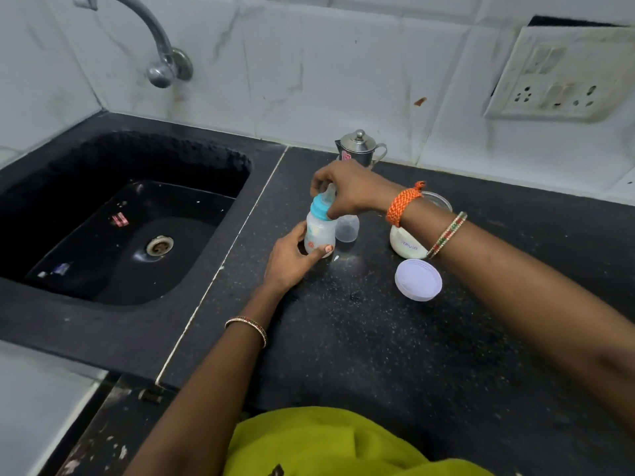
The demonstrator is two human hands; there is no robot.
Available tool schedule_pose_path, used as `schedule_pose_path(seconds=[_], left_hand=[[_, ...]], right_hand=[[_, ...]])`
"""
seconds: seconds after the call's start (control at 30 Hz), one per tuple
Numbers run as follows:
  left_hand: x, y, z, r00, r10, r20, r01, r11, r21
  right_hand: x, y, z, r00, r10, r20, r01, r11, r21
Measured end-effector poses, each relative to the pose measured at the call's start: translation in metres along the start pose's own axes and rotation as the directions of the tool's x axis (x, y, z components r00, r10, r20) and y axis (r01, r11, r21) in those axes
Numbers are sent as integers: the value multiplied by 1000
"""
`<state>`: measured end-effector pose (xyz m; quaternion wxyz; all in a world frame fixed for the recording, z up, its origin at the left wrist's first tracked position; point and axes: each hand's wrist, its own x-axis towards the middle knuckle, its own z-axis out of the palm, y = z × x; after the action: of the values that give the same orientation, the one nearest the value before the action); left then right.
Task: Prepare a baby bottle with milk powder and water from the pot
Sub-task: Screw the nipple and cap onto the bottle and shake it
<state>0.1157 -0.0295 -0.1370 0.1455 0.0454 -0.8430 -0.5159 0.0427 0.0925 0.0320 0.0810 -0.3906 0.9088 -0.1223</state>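
The baby bottle (pixel 319 237) stands upright at frame centre on the dark counter (pixel 378 338), long axis vertical. The left hand (pixel 292 259) wraps its base from the lower left; the right hand (pixel 347 194) comes down from above, fingers curled on the blue collar (pixel 319 206) and teat. Twisting likely follows. The steel pot (pixel 359 149) sits behind.

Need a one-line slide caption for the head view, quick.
Left hand steadies baby bottle while right hand grips its blue collar beside the sink.
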Motion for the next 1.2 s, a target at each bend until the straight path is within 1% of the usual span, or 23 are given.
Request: schedule_pose_path(seconds=[0.13, 0.2, 0.33, 0.4, 0.43, 0.5, 0.53, 0.57, 0.6, 0.63, 0.67, 0.7, 0.73, 0.77, 0.8, 0.83, 0.93, 1.0, 1.03, 1.07, 1.1, 1.17, 1.2], left_hand=[[-1, 0, 0, 1000, -22, 0, 22, 998, -53], [1, 0, 0, 1000, -26, -2, 26, 997, -68], [3, -4, 1, 999, -31, -12, 30, 996, -86], [3, -4, 1, 1000, -28, -8, 27, 996, -90], [4, -4, 2, 1000, -29, -8, 28, 995, -93], [3, -4, 1, 999, -39, -7, 39, 994, -102], [3, -4, 1, 999, -45, -4, 45, 994, -104], [3, -4, 1, 999, -50, -1, 49, 993, -105], [3, -4, 1, 999, -52, 1, 51, 993, -105], [4, -4, 1, 999, -53, 3, 53, 993, -104], [4, -5, 1, 999, -54, 5, 54, 993, -102], [4, -5, 1, 999, -54, 5, 54, 994, -98], [3, -4, 1, 999, -51, 4, 51, 994, -97], [3, -4, 1, 999, -49, 3, 49, 994, -97], [3, -3, 1, 999, -48, 2, 48, 994, -98], [3, -3, 0, 999, -50, 1, 50, 994, -100], [4, -3, 1, 998, -58, -2, 58, 992, -110], [3, -4, 1, 998, -57, -3, 57, 992, -114], [3, -3, 1, 998, -58, -4, 57, 991, -119], [3, -3, 1, 998, -60, -4, 59, 990, -127], [3, -2, 1, 998, -63, -2, 62, 989, -136], [3, -1, 0, 998, -68, 0, 68, 986, -151], [2, 0, -1, 998, -67, -1, 66, 986, -154]], right_hand=[[12, -3, 6, 998, 13, 66, -9, 999, -47], [16, -4, 7, 998, 19, 55, -14, 996, -90], [13, -4, 14, 993, -18, -120, -21, 948, -317], [10, -4, 18, 982, -2, -188, -77, 910, -408], [7, -5, 17, 976, 43, -213, -127, 909, -397], [4, -8, 10, 946, 137, -294, -222, 934, -279], [4, -6, 6, 923, 121, -365, -215, 949, -230], [3, -5, 3, 904, 52, -425, -148, 970, -194], [3, -4, 0, 899, -26, -438, -41, 989, -142], [2, -4, -3, 920, -105, -377, 83, 994, -74], [1, -5, -6, 953, -176, -246, 179, 984, -12], [0, -4, -7, 973, -215, -81, 219, 975, 44], [0, -4, -6, 976, -206, 63, 202, 977, 64], [0, -3, -3, 977, -167, 136, 160, 985, 59], [1, -2, 3, 984, -124, 129, 120, 992, 36], [3, -1, 9, 994, -87, 69, 87, 996, -4], [5, 2, 24, 978, 0, -210, -36, 985, -167], [4, 5, 27, 951, 66, -301, -102, 989, -106], [3, 8, 27, 950, 51, -308, -76, 995, -70], [1, 10, 25, 965, 4, -262, -17, 999, -47], [-1, 13, 22, 985, -52, -165, 49, 999, -19], [-4, 15, 19, 991, -132, 28, 131, 991, 35], [-5, 17, 20, 990, -138, 43, 136, 990, 44]])
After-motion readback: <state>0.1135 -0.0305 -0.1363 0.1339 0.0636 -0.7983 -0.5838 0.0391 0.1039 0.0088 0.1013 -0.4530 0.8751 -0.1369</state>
